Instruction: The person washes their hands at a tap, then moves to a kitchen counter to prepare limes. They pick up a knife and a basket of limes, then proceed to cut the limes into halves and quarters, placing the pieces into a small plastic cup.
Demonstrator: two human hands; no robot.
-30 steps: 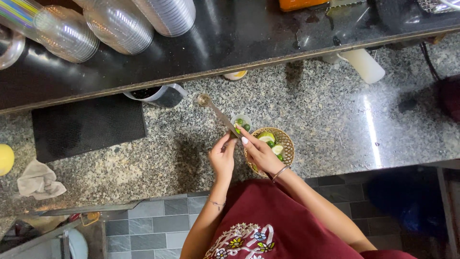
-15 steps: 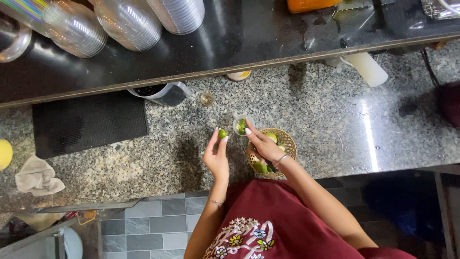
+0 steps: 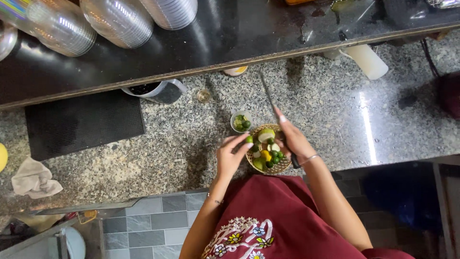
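Note:
My left hand (image 3: 230, 156) pinches a small green lime (image 3: 249, 139) between its fingertips at the left rim of a small woven basket (image 3: 282, 166). The basket sits near the counter's front edge and holds several green limes, lime halves and one yellow piece. My right hand (image 3: 293, 139) lies over the basket's right side and grips a knife (image 3: 268, 96), blade pointing away toward the back shelf. A small white cup (image 3: 241, 122) with green lime pieces stands just behind the basket.
Speckled granite counter (image 3: 335, 110); a black mat (image 3: 84, 122) at left, a crumpled cloth (image 3: 34, 178) at far left. A metal cup (image 3: 158, 91) and small glass (image 3: 204, 96) sit under the dark shelf (image 3: 215, 33), which carries stacked clear plastic cups (image 3: 120, 21). A white bottle (image 3: 366, 60) lies at right.
Half a second ago both hands held lime pieces over the white cup. Now the left hand has dropped to the basket with a lime and the right hand holds the knife again.

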